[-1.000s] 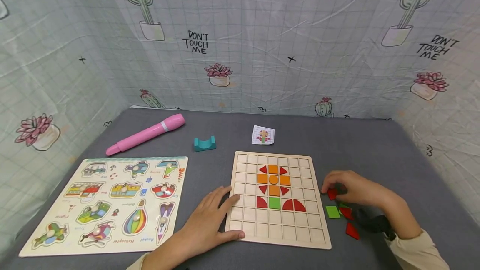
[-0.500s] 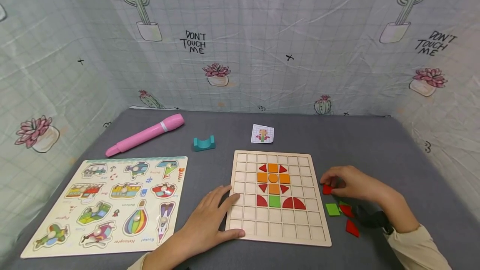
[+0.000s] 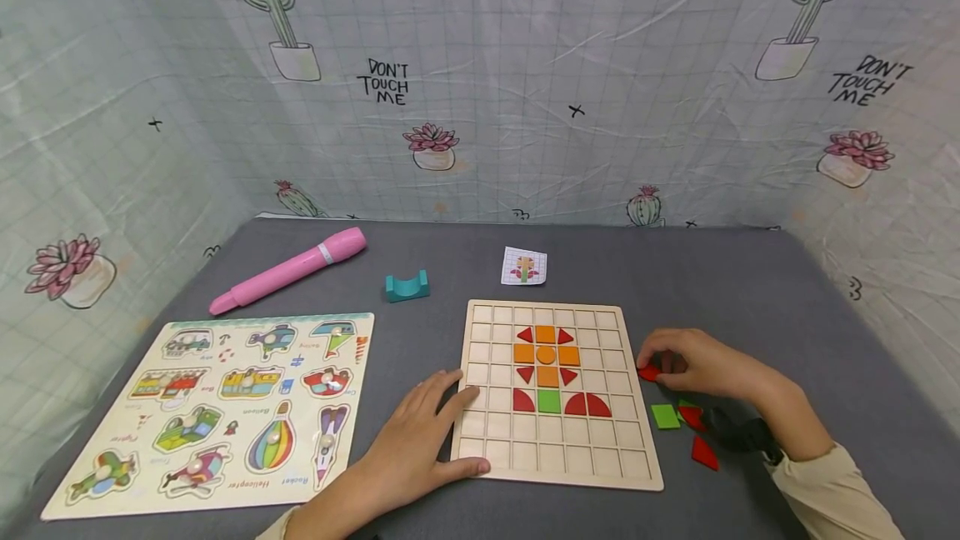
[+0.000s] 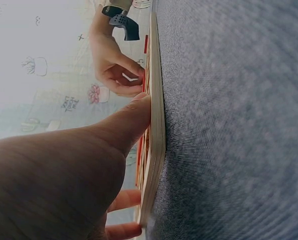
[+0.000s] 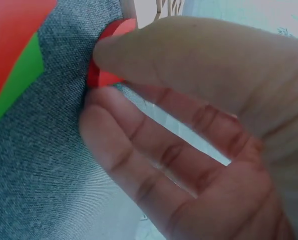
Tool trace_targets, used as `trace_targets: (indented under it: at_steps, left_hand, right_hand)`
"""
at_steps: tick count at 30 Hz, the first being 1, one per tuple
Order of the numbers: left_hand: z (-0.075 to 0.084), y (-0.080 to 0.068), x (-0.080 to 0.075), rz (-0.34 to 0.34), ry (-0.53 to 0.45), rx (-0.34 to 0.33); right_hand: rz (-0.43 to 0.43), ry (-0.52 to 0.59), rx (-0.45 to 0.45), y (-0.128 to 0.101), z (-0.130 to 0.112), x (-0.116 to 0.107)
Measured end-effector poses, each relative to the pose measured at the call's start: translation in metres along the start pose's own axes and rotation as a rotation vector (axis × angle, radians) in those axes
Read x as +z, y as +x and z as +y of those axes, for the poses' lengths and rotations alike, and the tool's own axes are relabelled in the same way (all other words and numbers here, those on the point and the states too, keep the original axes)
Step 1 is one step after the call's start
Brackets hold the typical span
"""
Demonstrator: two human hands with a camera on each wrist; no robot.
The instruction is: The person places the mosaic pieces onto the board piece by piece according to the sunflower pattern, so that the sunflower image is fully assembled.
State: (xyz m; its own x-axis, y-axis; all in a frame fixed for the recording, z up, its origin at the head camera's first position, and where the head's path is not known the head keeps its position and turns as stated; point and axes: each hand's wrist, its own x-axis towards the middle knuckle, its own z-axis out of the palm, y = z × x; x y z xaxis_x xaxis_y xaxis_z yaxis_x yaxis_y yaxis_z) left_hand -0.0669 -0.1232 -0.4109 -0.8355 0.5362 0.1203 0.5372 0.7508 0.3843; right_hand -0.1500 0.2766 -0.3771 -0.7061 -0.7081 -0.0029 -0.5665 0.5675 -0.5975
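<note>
In the head view, the wooden grid board (image 3: 555, 394) lies on the grey table (image 3: 450, 265). The left hand (image 3: 408, 448) rests flat on the board's near left corner, fingers straight, holding nothing. The right hand (image 3: 693, 365) is just right of the board, its fingers curled around a small red piece (image 3: 649, 373). This piece sits at the fingertips, on the side facing the board, so the right hand is clearly the nearer one. More loose pieces (image 3: 690, 432), green and red, lie on the table near the right wrist.

In the left wrist view, the thumb (image 4: 126, 122) presses against the board's edge (image 4: 156, 125).

In the right wrist view, the thumb (image 5: 189, 55) and fingers (image 5: 128, 150) pinch the red piece (image 5: 106, 75), which touches the grey table (image 5: 43, 165). Its long axis I cannot tell.
</note>
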Motion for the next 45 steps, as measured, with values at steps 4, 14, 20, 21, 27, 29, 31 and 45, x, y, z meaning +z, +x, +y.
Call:
trace_targets:
  at_steps: [4,14,20,21,27,29,31,45]
  left_hand:
    - [0.0,0.0,0.0,0.006,0.003,0.003]
    - [0.001,0.0,0.001,0.007,-0.004,0.006]
    - [0.001,-0.001,0.0,-0.003,-0.022,-0.002]
    - [0.001,-0.001,0.0,-0.005,-0.025,-0.004]
    - [0.001,-0.001,-0.002,-0.006,-0.019,-0.011]
    - [0.001,-0.001,-0.002,-0.005,-0.018,-0.012]
    - [0.0,0.0,-0.002,-0.006,-0.019,-0.012]
    - [0.0,0.0,-0.001,-0.016,-0.017,-0.014]
  right_hand:
    - [-0.009,0.007,-0.002,-0.001,-0.001,-0.001]
    - [-0.028,0.033,0.025,-0.004,-0.001,-0.002]
    - [0.006,0.008,0.022,-0.005,-0.006,-0.004]
    - [0.013,0.004,0.012,-0.004,-0.007,-0.004]
    - [0.04,-0.004,-0.105,0.002,-0.013,-0.002]
    - [0.036,0.003,-0.127,0.006,-0.016,0.0]
    - [0.025,0.013,-0.132,0.01,-0.018,0.003]
    - [-0.073,0.061,-0.108,0.046,-0.046,0.024]
